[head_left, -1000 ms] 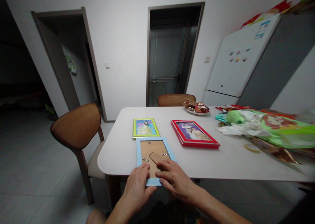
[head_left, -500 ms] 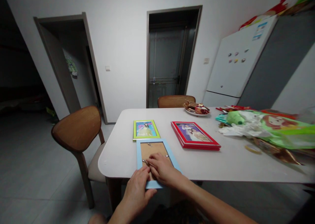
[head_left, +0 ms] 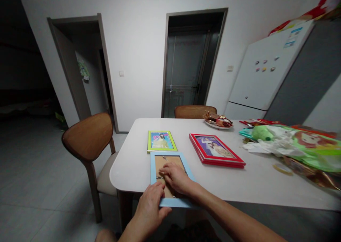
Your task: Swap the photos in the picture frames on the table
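Along the white table's (head_left: 128,169) near edge, the blue frame (head_left: 153,169) lies back-up. The left hand (head_left: 150,204) clamps its seven-o'clock corner; the right hand (head_left: 177,178) has shifted, exposing the nine-o'clock clip (head_left: 159,178); its pinch is unclear. Lime frame (head_left: 161,141): twelve o'clock; red frames (head_left: 215,149): two.

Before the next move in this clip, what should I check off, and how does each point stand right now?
1. Left hand steadying the light-blue frame: ok, at its near-left corner.
2. Frame back upward: ok, brown backing board showing.
3. Frame wholly over the table: not ok, near end juts past the edge.
4. Every metal clip fastened: cannot tell, too small and partly covered by the right hand.
5. Red frames clear of both hands: ok.
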A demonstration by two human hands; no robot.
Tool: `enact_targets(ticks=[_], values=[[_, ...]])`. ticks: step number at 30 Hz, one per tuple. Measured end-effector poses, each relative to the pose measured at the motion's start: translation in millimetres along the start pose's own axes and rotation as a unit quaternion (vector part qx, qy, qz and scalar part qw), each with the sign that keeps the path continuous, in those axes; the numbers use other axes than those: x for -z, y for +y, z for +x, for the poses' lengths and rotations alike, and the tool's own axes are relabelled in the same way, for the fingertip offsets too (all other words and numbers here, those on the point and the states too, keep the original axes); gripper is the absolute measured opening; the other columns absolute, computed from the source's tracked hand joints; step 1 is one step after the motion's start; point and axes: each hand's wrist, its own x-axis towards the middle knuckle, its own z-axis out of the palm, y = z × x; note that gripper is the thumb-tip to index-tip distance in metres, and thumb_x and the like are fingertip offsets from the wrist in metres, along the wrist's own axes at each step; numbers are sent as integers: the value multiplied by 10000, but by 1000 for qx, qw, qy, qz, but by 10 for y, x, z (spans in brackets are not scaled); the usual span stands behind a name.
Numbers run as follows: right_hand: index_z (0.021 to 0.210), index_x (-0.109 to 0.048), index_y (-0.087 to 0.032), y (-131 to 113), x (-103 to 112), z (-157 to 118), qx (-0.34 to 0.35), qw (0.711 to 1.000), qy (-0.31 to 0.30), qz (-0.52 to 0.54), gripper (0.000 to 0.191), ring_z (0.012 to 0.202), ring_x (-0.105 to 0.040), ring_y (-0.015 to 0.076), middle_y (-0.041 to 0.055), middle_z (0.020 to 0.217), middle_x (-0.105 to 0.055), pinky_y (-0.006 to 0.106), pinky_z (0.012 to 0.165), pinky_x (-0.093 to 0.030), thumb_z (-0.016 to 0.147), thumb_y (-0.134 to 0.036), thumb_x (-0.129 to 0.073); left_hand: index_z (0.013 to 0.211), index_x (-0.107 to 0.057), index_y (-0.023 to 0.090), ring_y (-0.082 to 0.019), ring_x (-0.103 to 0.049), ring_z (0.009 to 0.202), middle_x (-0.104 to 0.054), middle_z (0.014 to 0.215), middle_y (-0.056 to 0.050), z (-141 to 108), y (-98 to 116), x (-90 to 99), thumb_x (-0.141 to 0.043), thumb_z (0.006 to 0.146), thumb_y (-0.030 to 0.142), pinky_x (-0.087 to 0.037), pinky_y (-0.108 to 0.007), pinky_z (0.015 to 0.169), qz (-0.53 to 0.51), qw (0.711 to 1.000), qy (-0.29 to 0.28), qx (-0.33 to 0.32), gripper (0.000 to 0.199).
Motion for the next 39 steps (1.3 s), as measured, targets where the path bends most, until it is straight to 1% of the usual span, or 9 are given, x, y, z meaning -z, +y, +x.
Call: enact_targets(ticks=[4,9,15,21,27,32,34,36,39], values=[[871,-625,-171,219,-72,283,-135,990,42,5,259,769,-524,138,62,853,-624,223,649,-332,789,-276,-403,1131,-467,126,-233,-413,1125,-491,1196,-124,-32,14,7,-646,606,205,-309,-382,977,10,1000,-13,11,560],[756,-633,-168,402,-214,514,-222,974,49,-8,261,648,-544,135,59,764,-644,223,532,-308,763,-331,-429,1146,-450,123,-226,-402,1137,-484,1204,-123,-59,42,44,-639,610,205,-298,-374,985,26,999,-28,20,574],[746,-637,-209,361,-209,562,-284,957,57,-18,192,731,-576,156,46,798,-655,220,540,-326,712,-325,-488,1141,-452,101,-226,-412,1127,-492,1191,-137,-66,91,80,-632,612,194,-306,-365,980,41,998,-39,37,566],[735,-639,-217,316,-163,589,-312,949,55,-1,171,756,-589,165,44,791,-660,223,567,-362,687,-318,-510,1150,-441,129,-224,-404,1137,-483,1206,-129,-84,89,33,-620,608,178,-310,-379,973,41,997,-36,45,573],[724,-636,-179,302,-151,613,-320,943,78,38,147,777,-585,200,99,809,-653,263,608,-381,660,-258,-531,1151,-439,160,-227,-429,1118,-515,1172,-119,-76,140,82,-607,606,185,-318,-381,963,51,997,-37,50,571],[672,-631,-157,317,-49,569,-288,943,113,121,192,720,-580,188,94,734,-651,265,614,-386,670,-321,-532,1065,-503,145,-307,-324,1186,-410,1268,-149,27,324,11,-629,547,169,-201,-514,987,122,987,-91,49,534],[677,-632,-159,387,57,498,-267,940,128,168,229,712,-576,168,79,732,-651,252,632,-393,693,-347,-502,1029,-522,125,-317,-291,1201,-385,1284,-162,77,359,-51,-605,538,123,-197,-518,988,134,985,-109,29,498],[743,-630,-163,500,184,362,-257,930,150,216,245,749,-571,155,71,801,-648,243,666,-402,714,-341,-465,1039,-512,117,-301,-305,1197,-406,1268,-162,104,346,-79,-553,546,70,-215,-499,991,121,987,-104,12,497],[924,-578,-151,639,327,37,-280,899,180,284,326,762,-574,146,88,930,-618,244,646,-429,756,-343,-376,1050,-485,120,-281,-347,1174,-437,1241,-155,113,313,-28,-512,557,39,-244,-481,987,53,998,-44,-1,500]])
